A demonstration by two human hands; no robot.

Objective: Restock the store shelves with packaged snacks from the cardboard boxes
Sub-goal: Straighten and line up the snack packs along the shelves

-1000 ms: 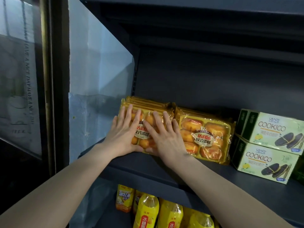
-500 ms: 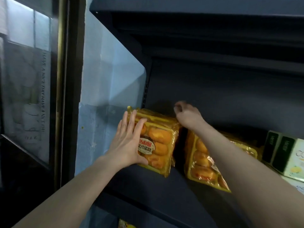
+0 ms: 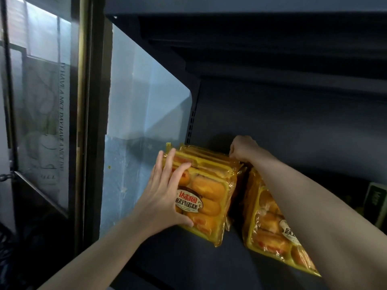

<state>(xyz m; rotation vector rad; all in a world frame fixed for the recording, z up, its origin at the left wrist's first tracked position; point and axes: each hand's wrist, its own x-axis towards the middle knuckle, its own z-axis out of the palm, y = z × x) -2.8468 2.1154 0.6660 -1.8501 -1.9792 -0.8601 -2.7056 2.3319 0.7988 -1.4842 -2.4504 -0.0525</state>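
A row of yellow cake packs (image 3: 209, 197) stands upright at the left end of the dark shelf (image 3: 188, 260). My left hand (image 3: 165, 195) lies flat on the front pack, fingers spread over its left face and thumb under its lower edge. My right hand (image 3: 244, 148) reaches over the back top corner of the same row, fingers curled on the packs' upper edge. A second group of yellow cake packs (image 3: 270, 225) leans just to the right, partly hidden by my right forearm.
The shelf's pale side panel (image 3: 146, 114) stands close on the left, with a glass door (image 3: 41, 114) beyond it. Another shelf board (image 3: 251, 24) hangs overhead. A green-edged box (image 3: 374, 197) shows at the far right.
My right hand left the front of the packs and went to their back top corner. The view has shifted left and closer, and the cookie boxes have nearly left the frame.
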